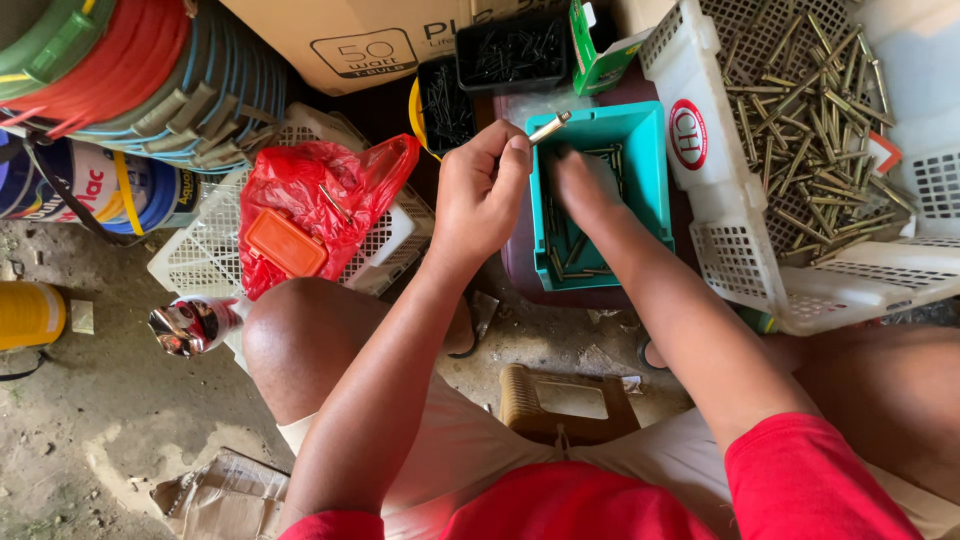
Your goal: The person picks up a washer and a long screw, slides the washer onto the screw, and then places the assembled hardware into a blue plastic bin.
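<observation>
While the person sits low over the dirt floor (90,420), the goods are ranged in a rough arc within arm's reach. Far left, coils of hose (150,70) in red, blue and green are stacked above paint tins (100,190), with a yellow container (28,313) at the edge. Next comes a white lattice basket (200,255) carrying a red plastic bag (320,190) with an orange lid-like piece resting on it. The left hand (478,195) is closed, its fingertips pinching a single brass-coloured screw (549,127) and holding it raised just over the near corner of the teal bin (640,150), probably so it can be looked at or dropped in. The right hand (588,185) reaches into that bin, blurred with motion; I cannot tell whether it grips anything. More dark screws lie along the bin's floor. Behind it stand black trays of dark nails (510,50) and a cardboard box (380,35). Far right, a white perforated crate (720,250) holds a loose heap of long brass screws (810,120), tilted towards the person, close beside the bin.
</observation>
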